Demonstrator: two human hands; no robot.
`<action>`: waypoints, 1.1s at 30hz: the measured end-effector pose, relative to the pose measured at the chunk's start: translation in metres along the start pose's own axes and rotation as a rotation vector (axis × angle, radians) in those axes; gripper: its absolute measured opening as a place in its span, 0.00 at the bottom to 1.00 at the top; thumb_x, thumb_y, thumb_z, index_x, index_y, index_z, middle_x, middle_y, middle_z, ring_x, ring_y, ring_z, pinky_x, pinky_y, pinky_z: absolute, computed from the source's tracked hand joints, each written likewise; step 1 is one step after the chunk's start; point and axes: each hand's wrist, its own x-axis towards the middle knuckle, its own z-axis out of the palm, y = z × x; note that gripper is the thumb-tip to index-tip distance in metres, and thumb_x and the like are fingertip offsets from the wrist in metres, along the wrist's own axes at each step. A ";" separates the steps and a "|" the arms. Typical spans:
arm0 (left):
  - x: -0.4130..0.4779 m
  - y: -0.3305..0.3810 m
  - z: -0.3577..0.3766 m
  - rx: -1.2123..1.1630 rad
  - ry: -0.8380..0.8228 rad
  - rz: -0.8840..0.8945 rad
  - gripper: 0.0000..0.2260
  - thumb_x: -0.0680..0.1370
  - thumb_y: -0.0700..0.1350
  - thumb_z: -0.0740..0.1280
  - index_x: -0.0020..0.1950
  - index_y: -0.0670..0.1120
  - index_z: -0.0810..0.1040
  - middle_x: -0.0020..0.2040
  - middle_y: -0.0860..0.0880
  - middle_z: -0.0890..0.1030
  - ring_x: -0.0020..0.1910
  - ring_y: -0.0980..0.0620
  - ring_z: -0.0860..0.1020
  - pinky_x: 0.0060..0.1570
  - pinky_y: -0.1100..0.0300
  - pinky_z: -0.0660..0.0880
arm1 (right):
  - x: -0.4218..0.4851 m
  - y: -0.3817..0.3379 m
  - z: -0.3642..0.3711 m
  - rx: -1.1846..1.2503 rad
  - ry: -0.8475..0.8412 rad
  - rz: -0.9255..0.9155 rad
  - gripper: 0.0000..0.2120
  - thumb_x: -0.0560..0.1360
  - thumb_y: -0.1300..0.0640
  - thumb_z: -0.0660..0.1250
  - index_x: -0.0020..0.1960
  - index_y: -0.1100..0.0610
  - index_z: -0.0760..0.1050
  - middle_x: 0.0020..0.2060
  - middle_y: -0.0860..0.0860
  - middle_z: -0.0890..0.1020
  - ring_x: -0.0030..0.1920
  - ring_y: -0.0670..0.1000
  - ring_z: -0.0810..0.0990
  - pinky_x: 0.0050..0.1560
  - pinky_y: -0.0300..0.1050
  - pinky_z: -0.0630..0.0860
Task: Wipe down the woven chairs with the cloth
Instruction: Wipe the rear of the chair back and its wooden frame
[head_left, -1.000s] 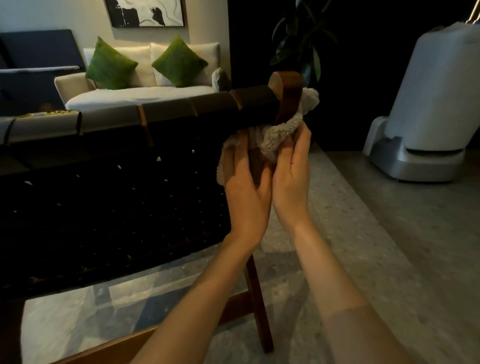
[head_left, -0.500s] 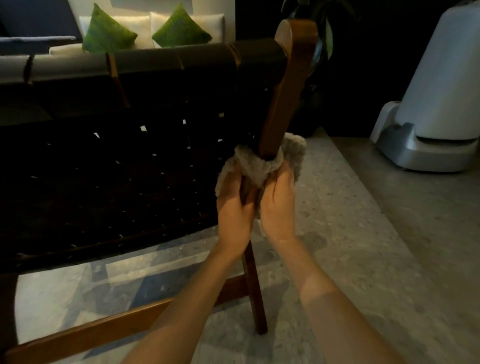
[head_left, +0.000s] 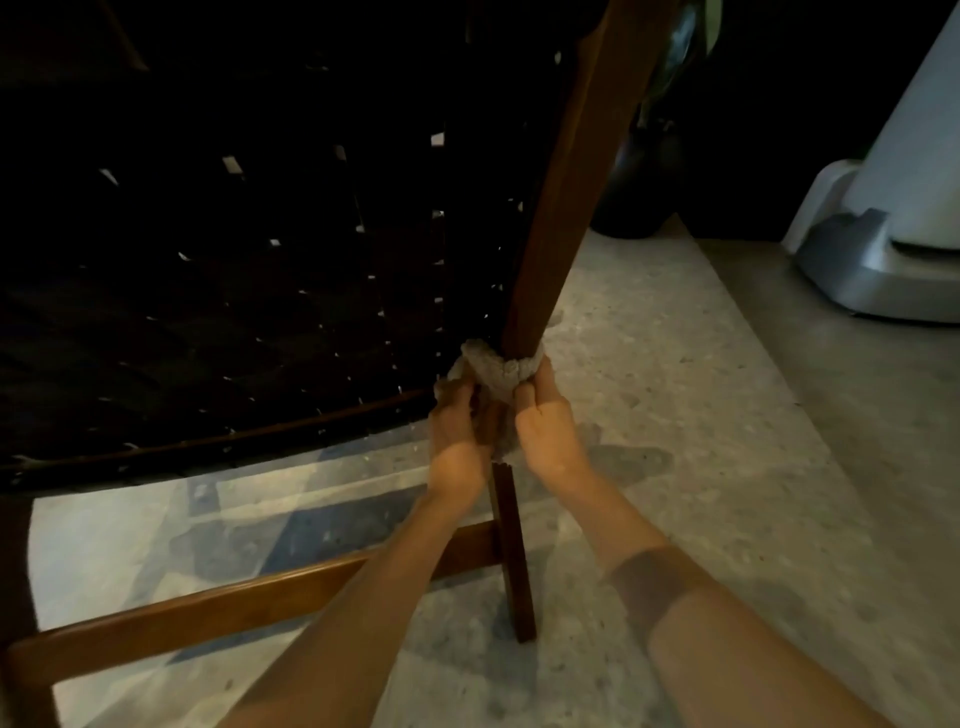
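Left grip (head_left: 457, 441) and right grip (head_left: 545, 426) clamp the cloth (head_left: 498, 371) round the chair post (head_left: 561, 208); fingertips hidden; weave (head_left: 260, 260) dark.

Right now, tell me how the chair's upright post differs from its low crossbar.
The upright post leans steeply upward; the low crossbar runs nearly level near the floor. The post has the cloth wrapped round it, gripped by the left hand and right hand; no hand holds the crossbar. Both are brown wood of one chair frame.

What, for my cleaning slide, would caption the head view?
A grey cloth, gripped by the left hand and right hand, wraps the woven chair's wooden back post.
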 end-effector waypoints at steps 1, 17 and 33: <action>0.001 -0.004 0.000 0.031 0.014 -0.036 0.09 0.81 0.44 0.59 0.48 0.49 0.79 0.33 0.58 0.82 0.35 0.60 0.81 0.31 0.69 0.74 | 0.001 0.004 0.000 0.007 -0.022 0.029 0.21 0.81 0.64 0.52 0.58 0.37 0.64 0.49 0.43 0.76 0.44 0.33 0.76 0.41 0.24 0.71; -0.007 0.025 -0.052 0.910 -0.252 0.254 0.10 0.77 0.42 0.66 0.57 0.42 0.78 0.53 0.43 0.80 0.53 0.46 0.78 0.46 0.67 0.67 | -0.009 -0.017 -0.012 -0.414 -0.011 0.203 0.09 0.73 0.56 0.70 0.52 0.58 0.79 0.43 0.55 0.83 0.46 0.57 0.82 0.45 0.49 0.79; -0.050 0.137 -0.138 0.647 -0.371 0.552 0.07 0.76 0.47 0.68 0.54 0.53 0.78 0.48 0.60 0.78 0.49 0.65 0.76 0.51 0.65 0.74 | -0.076 -0.137 -0.004 -0.570 -0.146 -0.257 0.12 0.79 0.52 0.63 0.62 0.50 0.74 0.45 0.45 0.80 0.44 0.42 0.77 0.40 0.27 0.69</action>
